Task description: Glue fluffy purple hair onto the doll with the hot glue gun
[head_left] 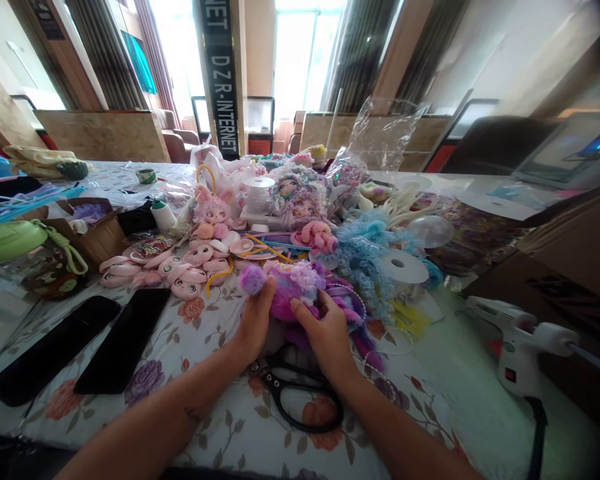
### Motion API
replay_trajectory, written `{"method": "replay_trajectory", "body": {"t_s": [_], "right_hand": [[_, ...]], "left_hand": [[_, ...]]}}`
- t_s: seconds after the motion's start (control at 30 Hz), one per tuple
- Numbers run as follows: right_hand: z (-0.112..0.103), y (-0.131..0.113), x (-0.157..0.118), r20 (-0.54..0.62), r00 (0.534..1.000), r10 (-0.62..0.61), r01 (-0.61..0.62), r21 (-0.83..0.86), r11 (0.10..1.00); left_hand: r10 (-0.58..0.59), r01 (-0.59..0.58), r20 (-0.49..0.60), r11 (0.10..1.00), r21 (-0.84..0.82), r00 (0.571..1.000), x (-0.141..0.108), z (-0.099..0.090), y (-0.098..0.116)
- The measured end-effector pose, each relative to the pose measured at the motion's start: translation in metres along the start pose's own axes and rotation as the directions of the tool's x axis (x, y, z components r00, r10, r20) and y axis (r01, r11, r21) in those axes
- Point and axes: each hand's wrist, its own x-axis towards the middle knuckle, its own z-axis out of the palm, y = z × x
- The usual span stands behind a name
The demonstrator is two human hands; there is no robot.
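Note:
A fluffy pink and purple plush piece (286,297) is held between my two hands just above the flowered cloth. My left hand (256,320) grips its left side, beside a purple pompom (253,280). On the right side, my right hand (325,327) has its thumb pressed on the front of the plush. Black-handled scissors (307,427) lie below, partly hidden by my right hand and forearm. Purple strands and a string of beads (363,303) lie just to the right of the plush.
Doll faces (187,281), blue fluffy yarn (365,247) and a white spool (404,266) lie behind my hands. Two black phones or cases (123,340) are at left. A glue gun (517,340) rests at right beside a cardboard box (570,280).

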Motion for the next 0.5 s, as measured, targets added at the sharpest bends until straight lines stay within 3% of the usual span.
{"method": "replay_trajectory", "body": {"t_s": [0.1, 0.2, 0.5], "right_hand": [[-0.0007, -0.0009, 0.0009, 0.002, 1.000, 0.024, -0.024, 0.049, 0.998], [-0.0008, 0.0007, -0.0014, 0.005, 0.999, 0.043, -0.043, 0.095, 0.995], [0.0009, 0.0057, -0.0062, -0.007, 0.999, 0.032, -0.030, 0.171, 0.985]], "left_hand": [[0.098, -0.108, 0.091, 0.987, 0.117, 0.991, -0.0023, 0.0009, 0.0035], [0.118, -0.137, 0.131, 0.980, 0.147, 0.984, -0.0051, 0.0034, 0.0071], [0.129, -0.138, 0.080, 0.984, 0.111, 0.988, -0.0095, 0.0088, 0.0097]]}}
